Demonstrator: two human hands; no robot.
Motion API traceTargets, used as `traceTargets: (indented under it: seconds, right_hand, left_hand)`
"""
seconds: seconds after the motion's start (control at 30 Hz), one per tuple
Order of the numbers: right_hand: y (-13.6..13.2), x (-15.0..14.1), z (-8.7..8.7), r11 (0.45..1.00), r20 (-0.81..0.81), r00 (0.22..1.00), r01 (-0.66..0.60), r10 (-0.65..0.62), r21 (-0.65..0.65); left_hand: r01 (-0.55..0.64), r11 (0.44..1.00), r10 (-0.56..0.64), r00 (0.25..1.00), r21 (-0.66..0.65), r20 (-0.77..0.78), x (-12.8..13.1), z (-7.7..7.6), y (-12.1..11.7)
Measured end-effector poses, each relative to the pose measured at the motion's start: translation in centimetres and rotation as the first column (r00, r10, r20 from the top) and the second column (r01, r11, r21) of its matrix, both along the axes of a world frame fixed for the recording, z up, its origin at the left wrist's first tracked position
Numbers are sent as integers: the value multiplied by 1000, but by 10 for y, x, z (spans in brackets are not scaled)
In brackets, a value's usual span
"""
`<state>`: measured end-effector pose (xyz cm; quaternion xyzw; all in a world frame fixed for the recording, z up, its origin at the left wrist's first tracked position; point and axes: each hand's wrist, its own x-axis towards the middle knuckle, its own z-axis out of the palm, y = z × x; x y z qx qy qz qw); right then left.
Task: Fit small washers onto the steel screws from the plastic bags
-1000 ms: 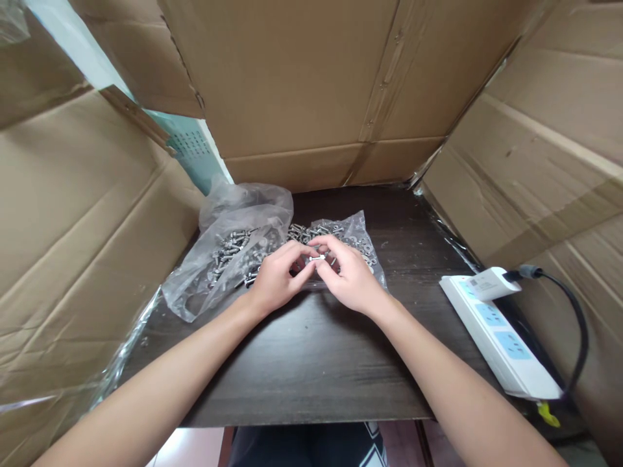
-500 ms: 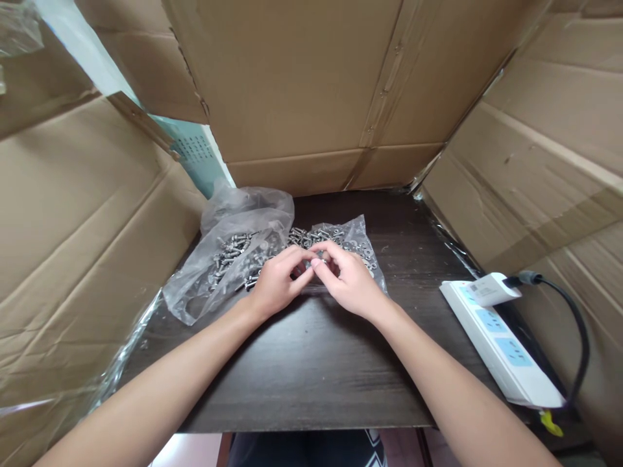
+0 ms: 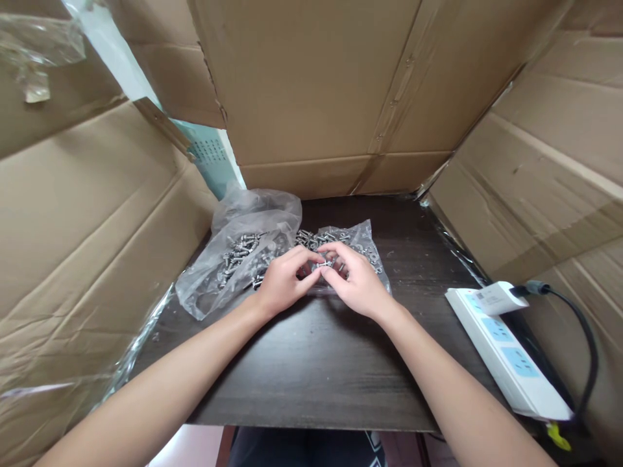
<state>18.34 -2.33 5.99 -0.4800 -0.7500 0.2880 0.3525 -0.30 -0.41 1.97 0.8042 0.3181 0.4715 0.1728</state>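
Between the fingertips of both hands is a small metal bolt (image 3: 324, 264), partly covered by the fingers. My left hand (image 3: 286, 279) pinches its left end with thumb and forefinger. At the other end, the thumb and curled fingers of my right hand (image 3: 354, 279) close around it; whether a nut or washer sits on it is too small to tell. Just behind the hands lies a clear plastic bag (image 3: 363, 235) with loose nuts, washers and bolts on it. A larger crumpled plastic bag (image 3: 199, 295) holding many bolts (image 3: 238, 254) lies to the left.
Cardboard walls (image 3: 311, 84) enclose the dark table (image 3: 311, 363) at the back and both sides. On the right lies a white power strip (image 3: 511, 363) with a plugged-in adapter (image 3: 499, 298) and a black cable (image 3: 591, 350). A printed sheet (image 3: 211, 152) shows behind the left wall.
The fingertips have parted slightly, so the bolt between them shows more. The whole view has shifted a little, with the scene moving right in the picture.
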Motion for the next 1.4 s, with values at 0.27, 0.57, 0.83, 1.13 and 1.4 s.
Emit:
traceTargets:
  seconds: [0.27,0.57,0.83,1.13,1.4]
  right_hand:
    - [-1,0,1,1000,21,1000,5,-5,11]
    - [-1,1,2,1000,46,999,10,-11,13]
    - [-1,0,0,1000,70,997,-16,15,16]
    - [0,1,0,1000,82,997,13,-14,11]
    - [2,2,-1,998,81,995,59,-57,-22]
  left_hand:
    - [0,1000,0,1000,-7,-28,0,-2,0]
    - [6,1000,-6,999,0,-38,1,0,0]
    - [4,1000,-5,999,-14,-34,1,1,-1]
    - [8,1000,-9,999,-21,-49,0,0,0]
    - [0,1000,-1,999,-20,-47,1,0,0]
